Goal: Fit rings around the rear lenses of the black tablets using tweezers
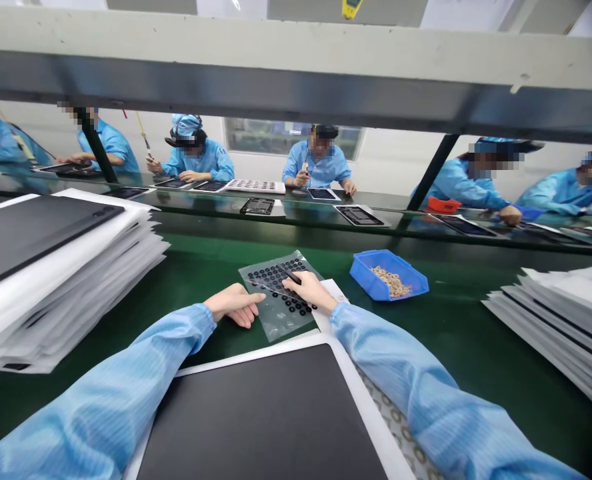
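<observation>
A clear plastic sheet point(279, 321) carrying rows of small black rings lies on the green table before me. My right hand point(310, 291) is closed around a slim black tool point(290, 273) over the ring rows; its tip is hard to make out. At the sheet's left edge rests my left hand point(236, 305), thumb stretched over the sheet and fingers loosely bent, with nothing visible in it. Nearer to me, a flat dark panel point(261, 413) lies on white sheeting, between my forearms. Part of a white paper point(333, 291) shows beside my right wrist.
A blue bin point(363, 280) with small tan pieces stands right of the sheet. Stacks of panels and white sheets rise at left point(91, 267) and right point(551, 320). A shelf beam point(296, 67) crosses overhead. Several co-workers in blue sit across the line.
</observation>
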`<state>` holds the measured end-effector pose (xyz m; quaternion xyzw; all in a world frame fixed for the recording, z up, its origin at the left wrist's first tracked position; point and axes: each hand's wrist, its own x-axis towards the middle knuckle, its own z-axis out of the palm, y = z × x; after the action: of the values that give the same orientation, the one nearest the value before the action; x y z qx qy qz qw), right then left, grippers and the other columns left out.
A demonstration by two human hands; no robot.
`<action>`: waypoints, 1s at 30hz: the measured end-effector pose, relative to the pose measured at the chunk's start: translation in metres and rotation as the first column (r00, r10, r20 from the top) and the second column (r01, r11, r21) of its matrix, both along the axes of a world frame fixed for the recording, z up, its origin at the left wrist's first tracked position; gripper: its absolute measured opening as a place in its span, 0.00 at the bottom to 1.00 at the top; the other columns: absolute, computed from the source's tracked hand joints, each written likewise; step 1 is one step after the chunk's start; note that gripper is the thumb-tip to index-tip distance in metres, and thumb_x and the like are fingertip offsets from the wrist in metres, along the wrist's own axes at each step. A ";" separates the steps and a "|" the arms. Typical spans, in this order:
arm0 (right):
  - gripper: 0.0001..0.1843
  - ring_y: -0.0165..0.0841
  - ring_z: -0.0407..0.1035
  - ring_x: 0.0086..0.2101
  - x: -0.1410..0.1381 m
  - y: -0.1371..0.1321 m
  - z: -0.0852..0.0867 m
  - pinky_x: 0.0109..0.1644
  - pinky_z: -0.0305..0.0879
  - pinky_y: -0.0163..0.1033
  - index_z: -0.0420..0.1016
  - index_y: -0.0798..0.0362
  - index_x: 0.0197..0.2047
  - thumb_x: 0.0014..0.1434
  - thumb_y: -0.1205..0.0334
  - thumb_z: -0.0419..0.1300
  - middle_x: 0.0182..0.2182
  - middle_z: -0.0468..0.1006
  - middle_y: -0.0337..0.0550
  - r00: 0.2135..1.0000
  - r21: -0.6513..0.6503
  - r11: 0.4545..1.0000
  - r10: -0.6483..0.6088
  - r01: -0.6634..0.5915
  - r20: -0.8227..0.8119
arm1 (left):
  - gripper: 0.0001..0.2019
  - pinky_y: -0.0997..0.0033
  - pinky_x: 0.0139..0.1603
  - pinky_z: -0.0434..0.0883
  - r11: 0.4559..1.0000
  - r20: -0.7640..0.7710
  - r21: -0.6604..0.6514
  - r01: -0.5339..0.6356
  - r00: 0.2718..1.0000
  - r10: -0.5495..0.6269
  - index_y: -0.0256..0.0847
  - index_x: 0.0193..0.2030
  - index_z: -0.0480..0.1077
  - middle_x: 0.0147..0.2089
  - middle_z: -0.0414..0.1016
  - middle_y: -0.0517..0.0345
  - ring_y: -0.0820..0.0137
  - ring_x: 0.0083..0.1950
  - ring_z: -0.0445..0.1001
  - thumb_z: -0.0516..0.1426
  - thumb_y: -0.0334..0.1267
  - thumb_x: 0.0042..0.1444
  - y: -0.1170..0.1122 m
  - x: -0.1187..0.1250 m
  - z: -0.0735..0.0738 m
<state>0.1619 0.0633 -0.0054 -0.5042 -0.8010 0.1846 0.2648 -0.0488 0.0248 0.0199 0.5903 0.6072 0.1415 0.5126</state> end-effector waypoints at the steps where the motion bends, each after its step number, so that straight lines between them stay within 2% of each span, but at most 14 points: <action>1: 0.14 0.28 0.65 0.25 0.000 0.000 0.002 0.32 0.58 0.34 0.69 0.57 0.26 0.61 0.58 0.56 0.22 0.70 0.35 1.000 -0.006 1.000 0.000 0.000 -0.001 | 0.17 0.72 0.29 0.72 1.000 -0.014 0.003 0.020 1.000 -0.020 0.33 0.32 0.70 0.25 0.72 0.62 0.76 0.25 0.72 0.54 0.48 0.62 -0.003 0.004 -0.001; 6: 0.14 0.29 0.63 0.24 0.014 -0.005 0.013 0.29 0.52 0.33 0.70 0.56 0.23 0.56 0.58 0.59 0.19 0.68 0.35 1.000 -0.030 0.999 0.021 -0.021 0.015 | 0.15 0.74 0.28 0.71 0.991 -0.151 0.102 0.084 0.986 -0.068 0.33 0.31 0.69 0.24 0.70 0.64 0.77 0.24 0.71 0.56 0.44 0.61 -0.012 0.014 -0.007; 12: 0.06 0.28 0.65 0.25 0.043 -0.026 0.010 0.30 0.55 0.31 0.73 0.56 0.27 0.51 0.63 0.63 0.21 0.72 0.35 0.997 -0.073 0.995 0.076 -0.074 0.023 | 0.13 0.75 0.27 0.70 0.974 -0.290 0.217 0.069 0.957 -0.003 0.33 0.34 0.69 0.27 0.70 0.63 0.77 0.24 0.69 0.55 0.44 0.62 0.002 -0.002 -0.007; 15: 0.01 0.30 0.67 0.29 0.041 -0.032 0.003 0.34 0.56 0.32 0.74 0.56 0.29 0.51 0.67 0.62 0.25 0.74 0.38 0.998 -0.043 0.998 0.056 -0.056 0.001 | 0.15 0.74 0.28 0.70 0.967 -0.334 0.251 0.048 0.942 0.040 0.34 0.35 0.69 0.28 0.70 0.62 0.77 0.25 0.69 0.54 0.46 0.62 0.009 -0.011 -0.005; 19: 0.03 0.32 0.67 0.31 0.029 -0.031 -0.003 0.36 0.55 0.34 0.74 0.57 0.27 0.52 0.69 0.60 0.26 0.74 0.41 0.998 0.011 1.000 0.001 0.000 -0.057 | 0.18 0.73 0.28 0.70 0.967 -0.370 0.252 0.025 0.926 0.072 0.34 0.34 0.69 0.28 0.70 0.62 0.76 0.25 0.69 0.52 0.50 0.62 0.013 -0.019 0.000; 24: 0.06 0.33 0.67 0.29 0.027 -0.031 -0.008 0.34 0.55 0.34 0.74 0.57 0.25 0.52 0.67 0.58 0.24 0.74 0.40 0.980 -0.017 0.999 -0.054 0.052 -0.190 | 0.20 0.73 0.27 0.70 0.982 -0.320 0.186 0.008 0.946 0.053 0.34 0.34 0.69 0.25 0.70 0.62 0.76 0.23 0.69 0.51 0.52 0.63 0.006 -0.012 0.005; 28: 0.06 0.32 0.68 0.29 0.032 -0.031 -0.010 0.34 0.58 0.34 0.74 0.57 0.25 0.50 0.65 0.58 0.23 0.75 0.39 0.949 -0.099 0.994 -0.079 0.050 -0.306 | 0.19 0.73 0.28 0.71 0.993 -0.187 0.117 0.005 0.982 0.017 0.34 0.36 0.69 0.26 0.70 0.62 0.75 0.25 0.71 0.52 0.51 0.62 -0.003 0.001 0.005; 30: 0.07 0.32 0.69 0.29 0.033 -0.030 -0.011 0.35 0.59 0.34 0.75 0.57 0.26 0.50 0.64 0.58 0.24 0.75 0.39 0.932 -0.134 0.990 -0.090 0.045 -0.352 | 0.18 0.72 0.30 0.72 0.995 -0.117 0.102 -0.018 0.993 0.030 0.33 0.36 0.70 0.28 0.72 0.61 0.74 0.28 0.73 0.53 0.49 0.62 -0.003 0.000 0.008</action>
<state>0.1947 0.0336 -0.0160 -0.5051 -0.7087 0.3129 0.3805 -0.0487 0.0215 0.0284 0.6155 0.6357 0.1430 0.4434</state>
